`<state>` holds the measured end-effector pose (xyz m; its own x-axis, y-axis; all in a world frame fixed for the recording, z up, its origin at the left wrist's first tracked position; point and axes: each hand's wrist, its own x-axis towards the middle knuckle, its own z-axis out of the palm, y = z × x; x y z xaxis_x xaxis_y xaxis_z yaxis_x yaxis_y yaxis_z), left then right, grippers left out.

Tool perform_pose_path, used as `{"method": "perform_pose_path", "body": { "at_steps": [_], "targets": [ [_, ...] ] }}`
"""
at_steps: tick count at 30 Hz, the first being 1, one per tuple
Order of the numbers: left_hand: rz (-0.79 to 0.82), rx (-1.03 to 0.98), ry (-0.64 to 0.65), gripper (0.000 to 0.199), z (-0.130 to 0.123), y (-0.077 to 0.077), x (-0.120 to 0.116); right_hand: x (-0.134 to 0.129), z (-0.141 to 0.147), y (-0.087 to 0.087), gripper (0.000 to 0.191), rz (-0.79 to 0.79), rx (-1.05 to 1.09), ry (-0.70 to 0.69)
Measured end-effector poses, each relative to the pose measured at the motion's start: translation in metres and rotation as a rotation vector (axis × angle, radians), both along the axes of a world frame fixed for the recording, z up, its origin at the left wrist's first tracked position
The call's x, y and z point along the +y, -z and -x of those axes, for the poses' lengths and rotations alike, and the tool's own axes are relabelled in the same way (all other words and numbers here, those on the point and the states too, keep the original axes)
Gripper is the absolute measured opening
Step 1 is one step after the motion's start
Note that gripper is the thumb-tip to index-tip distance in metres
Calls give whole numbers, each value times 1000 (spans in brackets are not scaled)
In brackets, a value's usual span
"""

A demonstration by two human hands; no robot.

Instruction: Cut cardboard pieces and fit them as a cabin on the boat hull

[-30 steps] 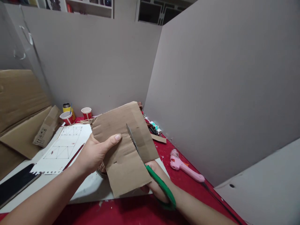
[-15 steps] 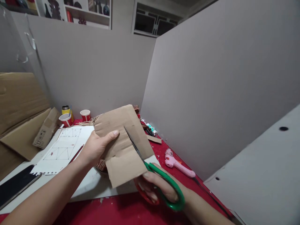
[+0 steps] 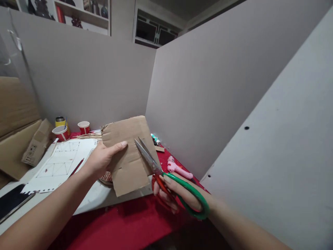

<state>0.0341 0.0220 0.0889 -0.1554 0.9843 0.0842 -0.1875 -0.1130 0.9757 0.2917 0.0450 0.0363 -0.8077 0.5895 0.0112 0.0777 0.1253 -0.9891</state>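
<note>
Out swings the scissors' second blade [image 3: 147,147], right hand [image 3: 183,190] clamped on the handles at one o'clock, left hand [image 3: 102,158] apart, pinching the cardboard [image 3: 130,177] at eleven, where a nine-o'clock slip could nick its thumb [image 3: 121,146].

At nine o'clock, a red-and-white cup [image 3: 60,134] holding a blue stick [image 3: 66,123] stands beside a yellow bottle [image 3: 60,123]; a second cup [image 3: 84,129] is near. Between eight and nine o'clock lies a drawn sheet [image 3: 58,160], with a dark phone [image 3: 12,203] toward eight. A pink glue gun [image 3: 179,170] rests at five. Open shelves [image 3: 87,14] hang between ten and eleven.
</note>
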Motion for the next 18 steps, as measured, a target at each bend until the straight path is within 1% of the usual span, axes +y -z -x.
{"method": "perform_pose_path", "body": {
  "at_steps": [3,6,9,13,15,17,18],
  "targets": [
    [-31,-26,4,57,-3,-3,-3,-5,0,-8,59,-5,-45,-22],
    [-18,-60,16,57,-3,-3,-3,-13,-3,-15,58,0,-54,12],
    [5,-87,41,57,-3,-2,-2,-19,-5,-18,56,10,-78,46],
    [-44,-61,-20,54,-4,0,-1,-18,-7,-13,60,78,-124,52],
    [-52,-40,-30,50,-4,1,0,-15,-8,-8,61,72,-135,43],
    [-58,-21,-31,46,-4,4,0,-13,-7,-2,61,84,-114,36],
    [-70,1,-40,44,-5,5,1,-11,-6,1,61,114,-91,37]
  ]
}}
